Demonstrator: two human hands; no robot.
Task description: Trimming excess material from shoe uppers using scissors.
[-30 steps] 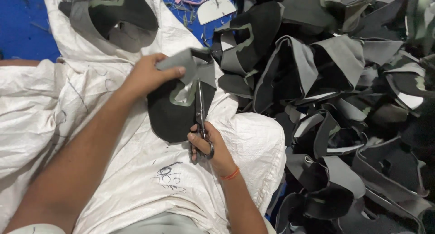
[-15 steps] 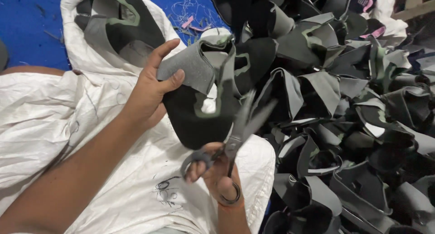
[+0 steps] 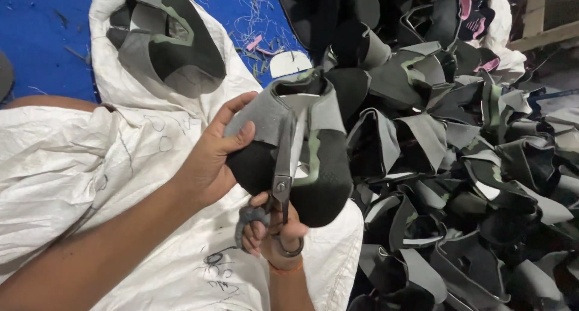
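My left hand grips a black and grey shoe upper by its grey edge, held up over a white sack. My right hand has its fingers through the handles of a pair of scissors. The scissor blades point up and lie against the middle of the upper, near its grey strip. A thin orange band sits on my right wrist.
A big heap of similar black and grey shoe uppers fills the right side. One more upper lies on the white sack at the upper left. Blue floor with thread scraps shows behind.
I have raised the upper and turned it. The scissors swung from a tilt to the right to nearly upright, blades now on the upper's middle.
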